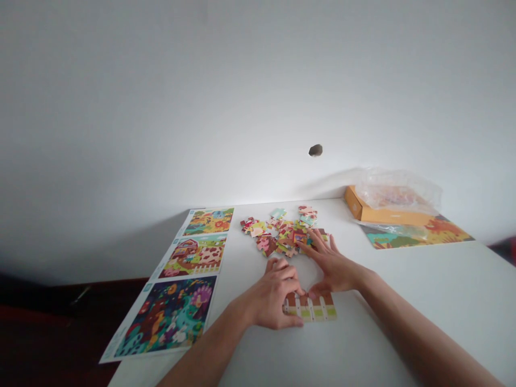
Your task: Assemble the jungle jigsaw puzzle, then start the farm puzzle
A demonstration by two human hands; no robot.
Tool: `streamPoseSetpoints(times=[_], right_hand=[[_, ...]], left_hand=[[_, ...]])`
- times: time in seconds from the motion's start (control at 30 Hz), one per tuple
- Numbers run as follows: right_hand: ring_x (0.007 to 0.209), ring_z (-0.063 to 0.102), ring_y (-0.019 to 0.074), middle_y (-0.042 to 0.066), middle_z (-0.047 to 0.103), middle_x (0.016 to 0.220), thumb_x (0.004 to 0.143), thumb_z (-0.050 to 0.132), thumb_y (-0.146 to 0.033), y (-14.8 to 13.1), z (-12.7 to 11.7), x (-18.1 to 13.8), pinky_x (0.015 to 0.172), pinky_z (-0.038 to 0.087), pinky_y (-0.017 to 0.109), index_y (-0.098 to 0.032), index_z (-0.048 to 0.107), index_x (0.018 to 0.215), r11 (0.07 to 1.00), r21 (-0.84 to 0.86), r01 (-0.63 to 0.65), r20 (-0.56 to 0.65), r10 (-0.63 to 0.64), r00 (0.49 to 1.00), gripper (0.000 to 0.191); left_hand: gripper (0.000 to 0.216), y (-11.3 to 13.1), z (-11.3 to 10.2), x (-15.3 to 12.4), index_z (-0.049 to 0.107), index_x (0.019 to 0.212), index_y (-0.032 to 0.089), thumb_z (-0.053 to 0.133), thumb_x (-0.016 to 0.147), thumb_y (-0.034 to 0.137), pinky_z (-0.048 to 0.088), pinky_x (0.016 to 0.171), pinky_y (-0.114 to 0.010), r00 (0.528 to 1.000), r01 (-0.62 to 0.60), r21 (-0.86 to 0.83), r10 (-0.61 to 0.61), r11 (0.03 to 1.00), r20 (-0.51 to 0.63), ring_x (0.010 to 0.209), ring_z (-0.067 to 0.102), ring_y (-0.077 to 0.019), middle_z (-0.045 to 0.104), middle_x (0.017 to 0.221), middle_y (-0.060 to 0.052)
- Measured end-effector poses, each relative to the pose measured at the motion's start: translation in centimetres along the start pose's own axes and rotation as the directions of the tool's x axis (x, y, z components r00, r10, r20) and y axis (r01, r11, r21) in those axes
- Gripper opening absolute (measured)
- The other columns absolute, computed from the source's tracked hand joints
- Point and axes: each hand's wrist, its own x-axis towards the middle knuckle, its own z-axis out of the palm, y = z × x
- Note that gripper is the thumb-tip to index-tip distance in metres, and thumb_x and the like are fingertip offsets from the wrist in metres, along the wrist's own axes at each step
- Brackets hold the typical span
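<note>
Near the middle of the white table lies a short strip of joined puzzle pieces (318, 310), showing a white fence on brown and green. My left hand (276, 295) is curled at its left end, thumb at the lower edge and fingertips at the upper edge, gripping it. My right hand (332, 264) is spread flat, its thumb at the strip's top edge. The right fingers reach to a loose heap of puzzle pieces (286, 234), which lies beyond both hands. Part of the strip is hidden under my left hand.
On the left lies a reference sheet (164, 317) with three printed pictures. At the back right an orange box (387, 216) bears a clear plastic bag (403, 188), with a colourful picture board (439, 234) partly beneath it. A wall with a hole (315, 150) stands behind the table.
</note>
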Motion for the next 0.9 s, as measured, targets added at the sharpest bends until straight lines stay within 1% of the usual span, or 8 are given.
streamPoseSetpoints(times=[0.2, 0.3, 0.43, 0.6, 0.7, 0.9], right_hand=[[0.142, -0.018, 0.0441, 0.014, -0.021, 0.159, 0.062, 0.075, -0.065, 0.6, 0.2, 0.2, 0.107, -0.010, 0.069, -0.029, 0.003, 0.155, 1.000, 0.012, 0.010, -0.012, -0.010, 1.000, 0.123], [0.141, -0.020, 0.0444, 0.012, -0.023, 0.159, 0.061, 0.075, -0.065, 1.2, 0.4, 0.2, 0.107, -0.009, 0.069, -0.031, 0.001, 0.154, 1.000, 0.012, 0.016, -0.016, -0.016, 1.000, 0.124], [0.142, -0.018, 0.0447, 0.011, -0.021, 0.159, 0.061, 0.075, -0.065, 1.8, 0.2, 0.0, 0.107, -0.009, 0.069, -0.033, 0.000, 0.154, 1.000, 0.017, -0.013, -0.026, 0.013, 1.000, 0.124], [0.141, -0.019, 0.0446, 0.011, -0.020, 0.159, 0.061, 0.074, -0.066, 2.1, -0.1, -0.1, 0.108, -0.008, 0.068, -0.032, 0.001, 0.154, 0.998, 0.019, -0.058, -0.015, 0.058, 0.998, 0.123], [0.141, -0.018, 0.0450, 0.011, -0.018, 0.160, 0.060, 0.075, -0.066, 2.2, -0.2, -0.1, 0.108, -0.007, 0.069, -0.032, 0.000, 0.154, 0.998, 0.024, -0.050, -0.018, 0.051, 0.999, 0.124], [0.141, -0.017, 0.0460, 0.011, -0.021, 0.159, 0.056, 0.077, -0.067, 2.4, -0.2, -0.2, 0.108, -0.008, 0.069, -0.033, 0.002, 0.154, 1.000, 0.015, -0.016, -0.007, 0.017, 1.000, 0.127]], left_hand=[[0.053, 0.0, 0.0, 0.0, 0.067, 0.098, 0.023, 0.077, 0.062, 0.061, 0.028, 0.100, -0.043, 1.000, -0.008, 0.006, 0.008, 1.000, -0.001, 0.100, 0.043, -0.0245, 0.056, 0.092, -0.003], [0.054, 0.0, 0.0, 0.0, 0.068, 0.098, 0.023, 0.076, 0.063, 0.063, 0.028, 0.099, -0.043, 1.000, -0.008, 0.007, 0.008, 1.000, 0.004, 0.100, 0.043, -0.0247, 0.057, 0.092, -0.004], [0.054, -0.2, -0.2, -0.1, 0.070, 0.101, 0.026, 0.075, 0.063, 0.064, 0.028, 0.099, -0.043, 1.000, -0.008, 0.016, 0.008, 1.000, 0.011, 0.100, 0.043, -0.0247, 0.057, 0.094, -0.004], [0.055, -0.4, -0.3, -0.2, 0.071, 0.102, 0.027, 0.075, 0.062, 0.066, 0.028, 0.099, -0.043, 1.000, -0.001, 0.023, 0.001, 1.000, 0.003, 0.101, 0.042, -0.0255, 0.057, 0.095, -0.004], [0.058, -0.5, -0.2, -0.2, 0.072, 0.102, 0.028, 0.076, 0.060, 0.067, 0.029, 0.099, -0.043, 1.000, -0.010, 0.016, 0.010, 1.000, 0.008, 0.100, 0.043, -0.0255, 0.056, 0.095, -0.004], [0.058, -0.3, -0.3, -0.2, 0.071, 0.105, 0.029, 0.076, 0.061, 0.066, 0.029, 0.099, -0.043, 0.999, -0.027, 0.017, 0.027, 0.999, 0.022, 0.100, 0.043, -0.0251, 0.055, 0.097, -0.004]])
